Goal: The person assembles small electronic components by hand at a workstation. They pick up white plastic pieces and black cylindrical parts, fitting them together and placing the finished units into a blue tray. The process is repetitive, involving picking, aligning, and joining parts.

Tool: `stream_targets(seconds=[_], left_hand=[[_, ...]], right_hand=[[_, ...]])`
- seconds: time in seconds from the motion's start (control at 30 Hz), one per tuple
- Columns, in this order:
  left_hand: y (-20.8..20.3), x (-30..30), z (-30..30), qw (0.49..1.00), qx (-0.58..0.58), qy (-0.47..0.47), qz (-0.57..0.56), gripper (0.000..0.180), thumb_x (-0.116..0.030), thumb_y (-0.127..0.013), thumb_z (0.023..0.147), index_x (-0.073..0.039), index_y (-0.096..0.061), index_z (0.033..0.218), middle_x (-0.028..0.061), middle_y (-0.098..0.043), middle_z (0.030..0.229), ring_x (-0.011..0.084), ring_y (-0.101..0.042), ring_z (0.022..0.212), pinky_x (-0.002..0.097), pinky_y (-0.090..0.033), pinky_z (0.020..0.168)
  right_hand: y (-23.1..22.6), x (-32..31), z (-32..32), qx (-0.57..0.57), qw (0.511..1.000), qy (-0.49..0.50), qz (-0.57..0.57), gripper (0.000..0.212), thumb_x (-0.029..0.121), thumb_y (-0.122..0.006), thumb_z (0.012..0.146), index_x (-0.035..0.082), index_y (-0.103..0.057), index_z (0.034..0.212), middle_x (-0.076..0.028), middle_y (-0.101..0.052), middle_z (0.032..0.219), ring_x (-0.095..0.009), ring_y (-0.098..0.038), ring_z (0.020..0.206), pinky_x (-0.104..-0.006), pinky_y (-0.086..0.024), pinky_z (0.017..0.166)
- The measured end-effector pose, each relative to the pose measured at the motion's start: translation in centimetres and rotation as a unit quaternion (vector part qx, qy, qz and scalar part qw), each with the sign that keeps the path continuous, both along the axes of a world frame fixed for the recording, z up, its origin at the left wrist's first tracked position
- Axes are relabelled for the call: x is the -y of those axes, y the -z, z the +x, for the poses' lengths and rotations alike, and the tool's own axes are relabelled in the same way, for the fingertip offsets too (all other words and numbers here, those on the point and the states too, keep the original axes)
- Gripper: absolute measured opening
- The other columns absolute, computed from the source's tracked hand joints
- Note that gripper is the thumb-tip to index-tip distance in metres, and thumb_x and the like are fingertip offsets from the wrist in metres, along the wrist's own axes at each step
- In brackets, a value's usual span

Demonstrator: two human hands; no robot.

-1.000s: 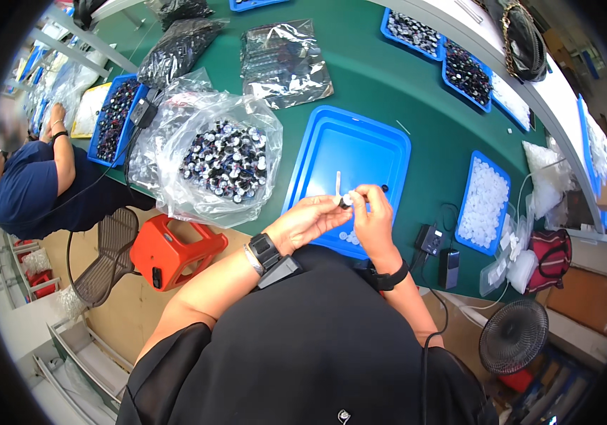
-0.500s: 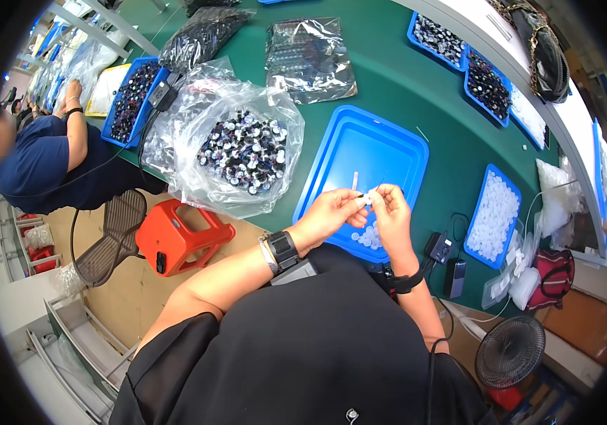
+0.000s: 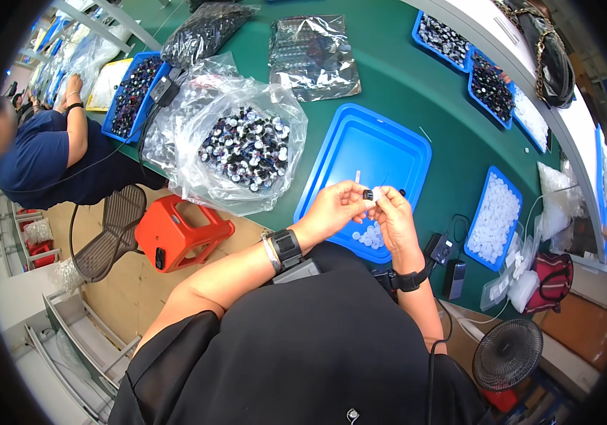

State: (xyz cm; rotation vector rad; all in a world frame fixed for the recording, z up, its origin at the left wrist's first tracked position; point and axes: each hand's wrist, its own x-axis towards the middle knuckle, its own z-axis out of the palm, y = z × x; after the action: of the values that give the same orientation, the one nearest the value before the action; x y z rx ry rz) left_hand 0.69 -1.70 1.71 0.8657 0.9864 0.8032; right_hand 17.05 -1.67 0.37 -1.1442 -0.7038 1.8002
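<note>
Left hand (image 3: 336, 208): pinching black piece (image 3: 368, 195)
Right hand (image 3: 397, 218): pinching white disc (image 3: 378, 194), contact with black piece unclear
Location: both over blue tray (image 3: 349, 145), near loose discs (image 3: 369, 236)
Handling: best kept light, squared up, low over tray

The left forearm (image 3: 236, 278) comes from the lower left and slants up to the right. The right forearm (image 3: 426, 312) rises more steeply, leaning slightly left. The left hand (image 3: 332, 212) and the right hand (image 3: 397, 221) come together in front of the body, with fingertips (image 3: 355, 188) very near each other. Both hands are pinching, thumb against fingers.
</note>
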Motion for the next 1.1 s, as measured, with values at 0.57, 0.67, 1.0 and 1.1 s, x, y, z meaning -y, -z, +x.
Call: stream_targets(seconds=[0.57,0.67,1.0,1.1], left_hand=[[1.1,-0.1,0.4,0.999,0.031,-0.008,-0.028,0.016,-0.012,-0.061,0.09,0.001,-0.056,0.097,0.0084,-0.064,0.083,0.0121,-0.063,0.074,0.0243,-0.054,0.067],[0.9,-0.2,0.0,0.996,0.056,0.008,-0.07,0.017,-0.014,-0.06,0.091,0.001,-0.056,0.098,0.0088,-0.064,0.084,0.0123,-0.063,0.075,0.0243,-0.054,0.069],[1.4,0.1,-0.1,0.993,0.068,0.019,-0.09,0.026,-0.018,-0.057,0.093,0.004,-0.055,0.108,0.0113,-0.064,0.094,0.0146,-0.064,0.084,0.0262,-0.054,0.078],[1.3,0.1,-0.3,0.988,0.105,0.019,-0.116,0.029,-0.019,-0.055,0.094,0.005,-0.054,0.11,0.0118,-0.064,0.098,0.0167,-0.065,0.087,0.0264,-0.054,0.08]], right_hand=[[2.3,0.7,-0.9,0.18,0.969,0.026,0.165,0.015,0.015,-0.05,0.096,0.005,-0.044,0.086,-0.002,-0.051,0.067,-0.009,-0.047,0.055,-0.0254,-0.038,0.049],[2.2,1.0,-0.6,0.307,0.919,0.009,0.249,0.015,0.013,-0.05,0.096,0.003,-0.043,0.087,-0.006,-0.054,0.067,-0.012,-0.051,0.057,-0.0284,-0.04,0.05],[1.9,0.7,-0.9,0.209,0.963,0.01,0.171,0.01,0.011,-0.053,0.094,0.004,-0.048,0.089,-0.003,-0.058,0.074,-0.008,-0.054,0.064,-0.024,-0.042,0.054],[1.3,0.2,-0.2,0.08,0.994,-0.001,0.071,0.007,0.011,-0.054,0.094,0.005,-0.052,0.092,0.001,-0.058,0.081,-0.005,-0.053,0.07,-0.0203,-0.042,0.058]])
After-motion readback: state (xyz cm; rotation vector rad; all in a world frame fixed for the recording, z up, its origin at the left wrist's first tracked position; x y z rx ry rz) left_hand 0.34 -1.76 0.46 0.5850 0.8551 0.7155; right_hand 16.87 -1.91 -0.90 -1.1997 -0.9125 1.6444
